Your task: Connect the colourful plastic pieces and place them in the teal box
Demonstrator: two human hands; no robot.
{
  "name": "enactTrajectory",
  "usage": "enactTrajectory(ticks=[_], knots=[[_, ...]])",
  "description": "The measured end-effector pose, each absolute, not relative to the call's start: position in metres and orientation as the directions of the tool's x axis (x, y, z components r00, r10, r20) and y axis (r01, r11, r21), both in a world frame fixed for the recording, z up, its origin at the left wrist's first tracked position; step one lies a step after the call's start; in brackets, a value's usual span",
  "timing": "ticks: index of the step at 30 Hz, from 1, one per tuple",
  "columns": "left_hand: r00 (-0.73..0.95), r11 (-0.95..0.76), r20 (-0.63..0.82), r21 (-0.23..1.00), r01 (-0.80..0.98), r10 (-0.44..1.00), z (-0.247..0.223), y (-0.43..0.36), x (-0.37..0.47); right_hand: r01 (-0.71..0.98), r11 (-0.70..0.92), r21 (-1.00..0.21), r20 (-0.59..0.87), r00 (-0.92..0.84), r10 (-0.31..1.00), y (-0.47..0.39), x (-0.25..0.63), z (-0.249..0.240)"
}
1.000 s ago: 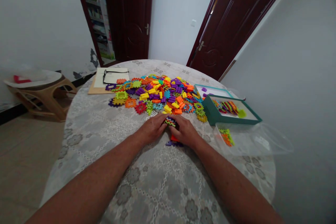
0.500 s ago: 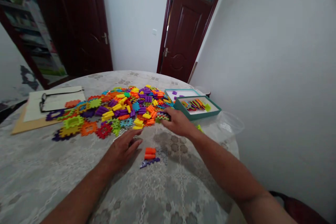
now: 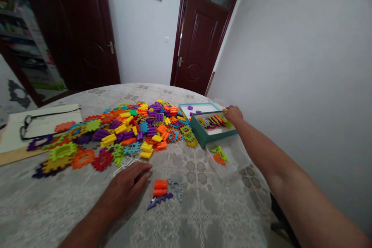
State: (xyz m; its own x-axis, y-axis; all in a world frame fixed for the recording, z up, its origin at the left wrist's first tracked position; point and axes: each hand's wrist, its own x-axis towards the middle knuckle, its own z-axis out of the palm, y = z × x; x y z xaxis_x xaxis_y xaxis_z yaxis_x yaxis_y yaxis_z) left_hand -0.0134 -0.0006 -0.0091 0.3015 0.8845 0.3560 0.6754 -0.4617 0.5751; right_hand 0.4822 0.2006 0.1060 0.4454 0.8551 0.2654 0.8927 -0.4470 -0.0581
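Note:
My left hand [image 3: 128, 182] rests on the tablecloth with fingers stretched out and thumb apart, holding nothing. White lattice pieces [image 3: 125, 162] lie just beyond it. To its right are orange tube pieces [image 3: 160, 188], a purple toothed strip [image 3: 159, 200] and a grey toothed piece [image 3: 176, 188]. My right hand [image 3: 235, 114] reaches to the far right end of the green box [image 3: 213, 136], fingers closed round small toothed building pieces [image 3: 225, 109], mostly hidden by the hand. A row of colourful toothed pieces [image 3: 216, 121] stands inside that box.
A large heap of plastic building pieces [image 3: 124, 126] spreads over the table's left and middle. Behind the green box sits a white lid [image 3: 205, 107] with purple pieces. A clear plastic tray [image 3: 229, 162] holds green and orange pieces. Glasses [image 3: 26, 126] lie on paper at left.
My right hand has moved from the heap's right edge to the far right end of the green box, carrying pieces. The left hand stays on the cloth; the view has shifted.

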Motion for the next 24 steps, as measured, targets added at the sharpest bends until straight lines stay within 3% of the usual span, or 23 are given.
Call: enactTrajectory(ticks=[9,18,24], knots=[[0.313,-0.438,0.307,0.586,0.682,0.899,-0.009,-0.001,-0.014,0.918,-0.397,0.014,0.197,0.387,0.901,0.221,0.489,0.07],[0.321,-0.442,0.304,0.591,0.675,0.897,-0.007,-0.003,-0.012,0.945,-0.327,-0.012,0.015,0.328,0.945,0.218,0.502,0.089],[0.305,-0.436,0.314,0.591,0.678,0.899,-0.009,-0.001,-0.013,0.954,-0.292,-0.067,0.095,0.297,0.95,0.196,0.488,0.095]])
